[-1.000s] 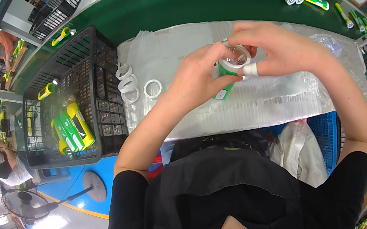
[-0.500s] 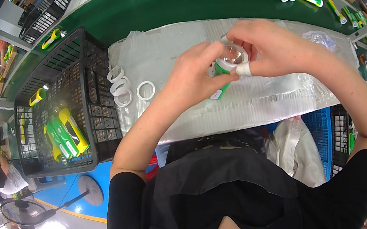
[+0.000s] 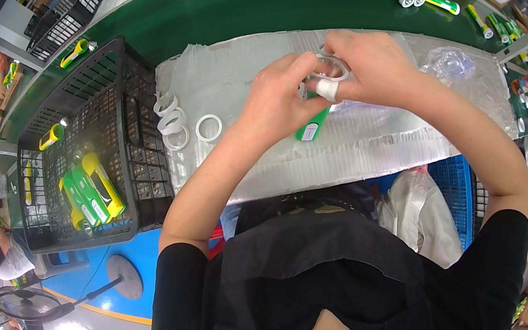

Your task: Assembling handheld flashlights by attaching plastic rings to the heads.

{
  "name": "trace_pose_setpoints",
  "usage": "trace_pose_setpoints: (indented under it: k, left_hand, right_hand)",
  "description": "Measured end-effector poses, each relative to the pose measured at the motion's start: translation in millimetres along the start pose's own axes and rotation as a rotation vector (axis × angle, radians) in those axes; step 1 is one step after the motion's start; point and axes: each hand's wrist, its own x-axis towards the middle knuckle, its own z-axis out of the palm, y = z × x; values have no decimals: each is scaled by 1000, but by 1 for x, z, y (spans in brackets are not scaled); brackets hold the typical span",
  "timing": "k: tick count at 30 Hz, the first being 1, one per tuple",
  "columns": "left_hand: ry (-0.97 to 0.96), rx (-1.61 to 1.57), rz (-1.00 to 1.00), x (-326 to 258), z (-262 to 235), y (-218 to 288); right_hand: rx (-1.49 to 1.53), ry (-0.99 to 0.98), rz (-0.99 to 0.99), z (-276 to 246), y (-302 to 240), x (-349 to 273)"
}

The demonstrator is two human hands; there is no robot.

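Observation:
A green flashlight (image 3: pixel 311 127) stands tilted between my hands, its round white-rimmed clear head facing up. My left hand (image 3: pixel 274 96) is wrapped round the body just below the head. My right hand (image 3: pixel 375 66) has its fingers closed on the white rim ring (image 3: pixel 345 72), with white coverings on its fingertips. The fingers partly hide the head, so I cannot tell whether the ring is fully seated. Left of my left forearm, one loose white ring (image 3: pixel 206 140) lies flat beside several overlapping white rings (image 3: pixel 172 126).
A black plastic crate (image 3: pixel 132 149) at the left holds several green and yellow flashlights (image 3: pixel 90 191). More flashlights (image 3: pixel 441 3) lie on the green table (image 3: pixel 236 1) at the far right. Crumpled clear plastic (image 3: pixel 450 62) sits right of my hands. A white cloth bag (image 3: pixel 419 214) and blue crate (image 3: pixel 455 192) are near right.
My right hand has moved slightly left and its fingers have closed in around the head's rim. The thumb now lies across the front of the ring. My left hand keeps its hold.

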Motion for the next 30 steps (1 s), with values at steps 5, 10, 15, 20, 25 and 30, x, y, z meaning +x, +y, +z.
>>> trace_pose_setpoints:
  k: [5, 10, 15, 20, 25, 30]
  left_hand:
    - [5, -11, 60, -2, -1, -1]
    - [-32, -3, 31, -3, 0, 2]
    - [31, -31, 81, -3, 1, 1]
    - [-26, 74, 60, -6, 0, 3]
    - [-14, 15, 49, -3, -1, 4]
    - [-32, 47, 120, -6, 4, 7]
  right_hand:
    - [82, 133, -49, 4, 15, -7]
    - [-15, 57, 127, 3, 6, -4]
    - [222, 70, -80, 9, 20, -3]
    - [110, 161, 21, 14, 9, -6]
    - [113, 31, 131, 8, 6, -2]
    - [92, 195, -232, 19, 17, -1]
